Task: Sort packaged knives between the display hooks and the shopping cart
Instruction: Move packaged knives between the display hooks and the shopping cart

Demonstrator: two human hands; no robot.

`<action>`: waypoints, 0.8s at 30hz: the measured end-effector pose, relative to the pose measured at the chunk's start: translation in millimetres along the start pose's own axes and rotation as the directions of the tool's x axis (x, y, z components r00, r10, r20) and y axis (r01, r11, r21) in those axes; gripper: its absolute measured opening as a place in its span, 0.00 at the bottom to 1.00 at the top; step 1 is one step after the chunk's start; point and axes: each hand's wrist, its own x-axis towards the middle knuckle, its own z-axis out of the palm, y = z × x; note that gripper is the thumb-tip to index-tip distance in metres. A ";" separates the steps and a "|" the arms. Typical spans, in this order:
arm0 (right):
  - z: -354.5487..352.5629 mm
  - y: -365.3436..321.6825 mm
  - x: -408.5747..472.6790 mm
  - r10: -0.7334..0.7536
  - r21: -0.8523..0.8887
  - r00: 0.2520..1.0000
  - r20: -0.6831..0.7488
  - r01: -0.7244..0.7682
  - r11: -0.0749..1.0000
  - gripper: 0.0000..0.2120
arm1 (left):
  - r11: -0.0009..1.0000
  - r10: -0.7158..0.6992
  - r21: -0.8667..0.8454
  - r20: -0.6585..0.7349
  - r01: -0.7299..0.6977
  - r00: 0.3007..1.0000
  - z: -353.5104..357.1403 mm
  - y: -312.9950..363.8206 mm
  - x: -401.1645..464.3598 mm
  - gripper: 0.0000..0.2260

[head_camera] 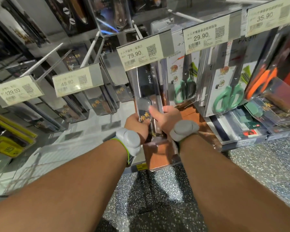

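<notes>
I have my left hand and right hand both gripping one knife pack, fingers curled round its lower end, under the 79.90 price tag.

knife pack below price tag, scissors packs right

Bare forearms, no sleeves, grey wrist device w/ green strap, both wrists

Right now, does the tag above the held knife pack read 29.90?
No, the price tag above the knife pack reads 79.90.
</notes>
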 end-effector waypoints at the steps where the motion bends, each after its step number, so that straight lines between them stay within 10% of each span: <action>1: 2.9 -3.4 0.2 -0.009 0.117 0.999 -0.040 0.014 0.993 0.17 | 1.000 -0.008 -0.008 -0.018 0.007 1.000 0.1 -0.6 -0.2 0.02; 12: 19.7 -18.8 -11.3 -0.065 -0.114 0.980 -0.188 0.043 0.993 0.25 | 0.999 -0.046 0.011 -0.039 0.046 0.998 -52.1 8.9 -33.1 0.19; 18: 95.2 -96.6 -93.5 -0.167 0.032 0.977 0.130 0.164 0.986 0.18 | 0.993 0.046 0.114 -0.249 -0.018 0.967 -173.9 14.3 -92.7 0.02; 24: 177.4 -209.0 -201.1 -0.393 0.123 0.867 0.306 0.373 0.920 0.10 | 0.946 0.231 0.315 -0.483 -0.079 0.845 -334.6 50.4 -164.9 0.09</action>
